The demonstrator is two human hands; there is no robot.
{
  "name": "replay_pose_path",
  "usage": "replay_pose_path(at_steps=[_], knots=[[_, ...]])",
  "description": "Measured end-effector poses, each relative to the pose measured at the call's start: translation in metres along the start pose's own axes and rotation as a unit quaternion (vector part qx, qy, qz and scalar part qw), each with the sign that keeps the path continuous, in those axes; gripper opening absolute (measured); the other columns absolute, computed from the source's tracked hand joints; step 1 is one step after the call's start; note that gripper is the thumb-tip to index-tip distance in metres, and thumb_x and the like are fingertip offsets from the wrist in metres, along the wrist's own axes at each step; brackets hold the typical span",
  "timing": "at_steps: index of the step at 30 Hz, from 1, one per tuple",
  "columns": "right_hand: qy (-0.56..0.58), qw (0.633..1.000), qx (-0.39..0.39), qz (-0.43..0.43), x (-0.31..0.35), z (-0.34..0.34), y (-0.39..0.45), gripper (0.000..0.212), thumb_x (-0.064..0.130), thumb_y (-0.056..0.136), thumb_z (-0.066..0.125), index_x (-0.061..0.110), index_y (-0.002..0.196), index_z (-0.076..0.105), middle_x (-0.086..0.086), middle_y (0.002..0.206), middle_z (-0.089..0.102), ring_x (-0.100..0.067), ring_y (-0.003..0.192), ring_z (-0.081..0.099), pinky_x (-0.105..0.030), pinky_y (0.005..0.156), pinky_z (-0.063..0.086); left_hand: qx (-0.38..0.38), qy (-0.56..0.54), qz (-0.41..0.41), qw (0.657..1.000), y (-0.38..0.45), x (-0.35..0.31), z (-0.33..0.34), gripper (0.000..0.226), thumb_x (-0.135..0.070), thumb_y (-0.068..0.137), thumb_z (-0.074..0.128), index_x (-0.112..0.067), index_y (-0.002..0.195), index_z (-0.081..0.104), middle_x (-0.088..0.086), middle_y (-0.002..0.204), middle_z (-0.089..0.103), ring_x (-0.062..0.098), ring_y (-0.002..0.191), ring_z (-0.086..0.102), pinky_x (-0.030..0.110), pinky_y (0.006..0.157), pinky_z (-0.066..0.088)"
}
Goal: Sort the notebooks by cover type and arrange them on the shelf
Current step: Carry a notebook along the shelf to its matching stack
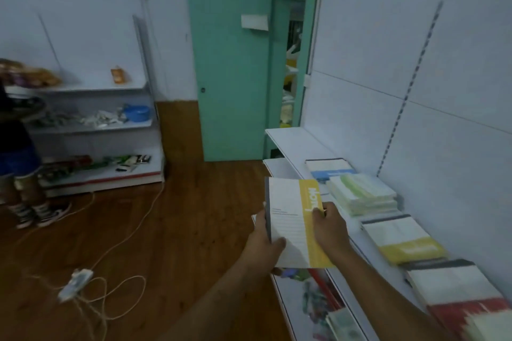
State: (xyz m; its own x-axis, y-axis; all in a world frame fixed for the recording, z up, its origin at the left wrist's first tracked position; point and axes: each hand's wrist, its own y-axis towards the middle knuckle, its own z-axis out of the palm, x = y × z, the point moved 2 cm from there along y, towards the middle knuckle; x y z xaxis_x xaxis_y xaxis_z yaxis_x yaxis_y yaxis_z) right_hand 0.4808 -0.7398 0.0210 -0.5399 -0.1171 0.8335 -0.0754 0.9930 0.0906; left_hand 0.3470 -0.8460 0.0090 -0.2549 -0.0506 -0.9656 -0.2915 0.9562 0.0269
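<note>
white shelf [293, 144] | notebook stacks [363, 194] | wood floor [180, 216] | teal door [230, 77]

Pale blue walls [83, 8] surround a brown wooden plank floor [180, 216]; a turquoise door [230, 77] stands open; a white metal rack [97, 130] stands at left.

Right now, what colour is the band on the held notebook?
Yellow band on a white cover, on the held notebook; head view.

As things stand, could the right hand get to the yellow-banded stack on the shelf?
Probably yes: the right hand pinches the held notebook beside the yellow-banded stack, with nothing between, though its grip is occupied.
</note>
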Motion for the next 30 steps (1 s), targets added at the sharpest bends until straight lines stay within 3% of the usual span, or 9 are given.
replay_pose_path(at_steps=[3, 5, 7, 13, 18, 21, 24, 28, 30], knots=[[-0.005, 1.0, 0.016, -0.005, 0.02, 0.043, 0.015, 0.016, 0.023, 0.097, 0.044, 0.012, 0.104, 0.051, -0.006, 0.091, 0.056, -0.026, 0.084, 0.054, -0.031, 0.068, 0.036, -0.011, -0.004, -0.016, 1.0, 0.02, 0.016, -0.04, 0.065, -0.011, 0.093, 0.054, -0.029, 0.143, 0.016, -0.012, 0.122, 0.047, 0.008, 0.111, 0.05, 0.017, 0.077, 0.053], [-0.006, 1.0, 0.025, -0.006, 0.027, 0.065, 0.027, 0.015, 0.024, 0.097, 0.043, 0.013, 0.103, 0.051, -0.004, 0.089, 0.057, -0.023, 0.081, 0.055, -0.029, 0.061, 0.035, -0.013, 0.002, -0.022, 1.0, 0.036, 0.024, -0.056, 0.064, -0.013, 0.093, 0.055, -0.031, 0.141, 0.017, -0.014, 0.12, 0.047, 0.012, 0.118, 0.049, 0.03, 0.094, 0.052], [-0.012, 0.999, 0.034, -0.002, 0.032, 0.081, 0.043, 0.014, 0.025, 0.097, 0.042, 0.014, 0.101, 0.05, -0.002, 0.084, 0.057, -0.017, 0.073, 0.055, -0.026, 0.055, 0.034, -0.011, 0.008, -0.026, 1.0, 0.055, 0.03, -0.065, 0.062, -0.014, 0.093, 0.055, -0.031, 0.14, 0.018, -0.015, 0.12, 0.046, 0.011, 0.116, 0.048, 0.034, 0.097, 0.051], [-0.007, 1.0, 0.023, 0.019, 0.025, 0.103, 0.112, 0.013, 0.024, 0.095, 0.043, 0.014, 0.099, 0.051, -0.002, 0.082, 0.059, -0.018, 0.072, 0.056, -0.027, 0.054, 0.036, 0.003, 0.025, -0.034, 0.999, 0.136, 0.049, -0.061, 0.065, -0.012, 0.094, 0.054, -0.027, 0.144, 0.016, -0.012, 0.123, 0.048, 0.008, 0.107, 0.049, 0.029, 0.087, 0.054], [0.012, 0.999, -0.012, 0.05, 0.01, 0.095, 0.19, 0.011, 0.024, 0.094, 0.043, 0.016, 0.097, 0.051, 0.0, 0.078, 0.056, -0.022, 0.073, 0.056, -0.029, 0.054, 0.035, 0.044, 0.029, -0.038, 0.998, 0.223, 0.047, -0.031, 0.065, -0.013, 0.094, 0.053, -0.028, 0.144, 0.014, -0.007, 0.129, 0.046, 0.008, 0.098, 0.052, 0.011, 0.05, 0.052], [0.032, 0.996, -0.046, 0.072, -0.001, 0.079, 0.234, 0.011, 0.021, 0.095, 0.042, 0.015, 0.094, 0.051, -0.001, 0.077, 0.056, -0.018, 0.067, 0.053, -0.028, 0.051, 0.032, 0.071, 0.044, -0.024, 0.996, 0.276, 0.036, -0.01, 0.066, -0.016, 0.092, 0.054, -0.038, 0.141, 0.015, -0.006, 0.132, 0.044, 0.016, 0.112, 0.05, 0.021, 0.057, 0.058], [0.043, 0.99, -0.093, 0.097, -0.012, 0.055, 0.266, 0.012, 0.019, 0.094, 0.042, 0.013, 0.093, 0.052, -0.002, 0.076, 0.057, -0.018, 0.066, 0.053, -0.028, 0.052, 0.033, 0.114, 0.056, 0.003, 0.992, 0.318, 0.019, 0.019, 0.061, -0.013, 0.09, 0.053, -0.043, 0.131, 0.021, -0.005, 0.128, 0.051, 0.017, 0.114, 0.053, 0.042, 0.085, 0.057], [0.039, 0.975, -0.174, 0.137, -0.044, 0.009, 0.288, 0.013, 0.02, 0.094, 0.042, 0.013, 0.094, 0.053, -0.006, 0.082, 0.059, -0.024, 0.074, 0.056, -0.031, 0.061, 0.04, 0.204, 0.054, 0.047, 0.976, 0.352, 0.005, 0.076, 0.062, -0.011, 0.092, 0.05, -0.044, 0.133, 0.017, -0.005, 0.12, 0.055, 0.009, 0.091, 0.059, 0.023, 0.058, 0.056], [0.029, 0.963, -0.213, 0.164, -0.065, -0.018, 0.293, 0.014, 0.021, 0.095, 0.041, 0.014, 0.096, 0.053, -0.005, 0.083, 0.059, -0.024, 0.076, 0.057, -0.031, 0.063, 0.04, 0.249, 0.063, 0.081, 0.963, 0.365, -0.007, 0.108, 0.062, -0.011, 0.093, 0.05, -0.043, 0.134, 0.016, -0.009, 0.12, 0.054, 0.011, 0.096, 0.059, 0.028, 0.069, 0.057]])
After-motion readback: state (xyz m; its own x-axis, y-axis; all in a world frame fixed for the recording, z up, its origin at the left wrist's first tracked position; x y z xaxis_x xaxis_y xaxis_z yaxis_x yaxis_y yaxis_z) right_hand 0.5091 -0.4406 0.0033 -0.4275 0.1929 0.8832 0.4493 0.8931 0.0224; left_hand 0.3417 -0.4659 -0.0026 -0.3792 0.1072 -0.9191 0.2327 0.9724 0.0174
